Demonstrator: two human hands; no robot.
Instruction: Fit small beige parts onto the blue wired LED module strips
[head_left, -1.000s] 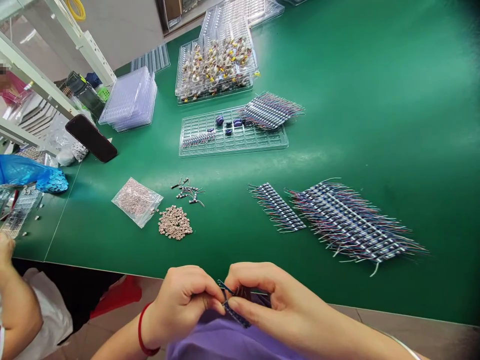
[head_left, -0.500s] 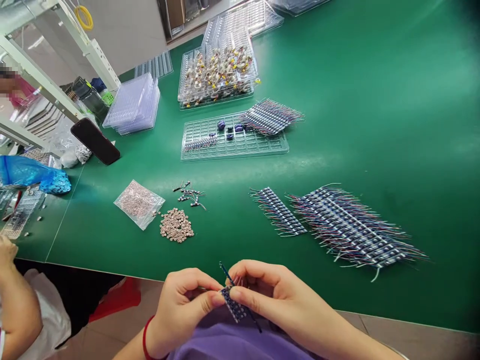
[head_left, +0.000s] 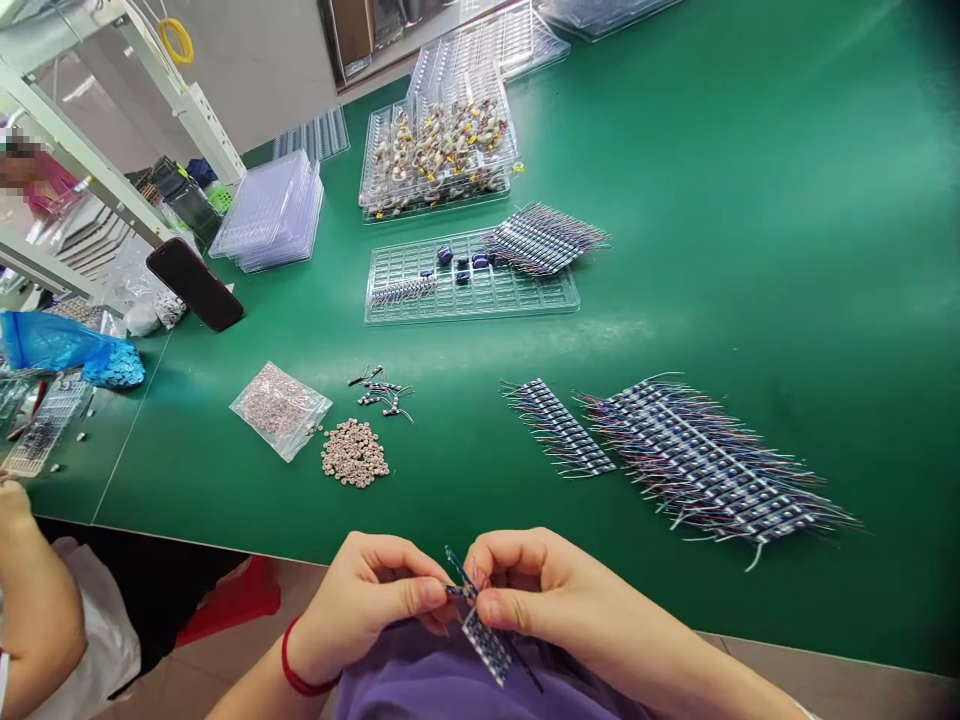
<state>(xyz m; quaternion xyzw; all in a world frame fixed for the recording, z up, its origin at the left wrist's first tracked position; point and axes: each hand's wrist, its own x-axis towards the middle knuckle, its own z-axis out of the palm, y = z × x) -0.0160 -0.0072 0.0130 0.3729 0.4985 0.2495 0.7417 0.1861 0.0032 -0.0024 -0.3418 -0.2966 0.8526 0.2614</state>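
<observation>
wired strip (head_left: 486, 640) | small, bluish, patterned, tilted | left hand (head_left: 375, 600), right hand (head_left: 540, 600) both pinching its top

Near table edge (head_left: 675, 600): left hand (head_left: 367, 600) and right hand (head_left: 540, 595) meet, pinching a small wired strip (head_left: 486, 645) between them. Beyond the hands, left: loose pile of discs (head_left: 354, 453), bag (head_left: 280, 409) just left of it. Right: short row of wired strips (head_left: 559, 427) beside a larger row (head_left: 712, 462). Farther back: flat tray (head_left: 471, 290), filled trays (head_left: 439, 145) behind it. Phone (head_left: 195, 284) far left.
</observation>
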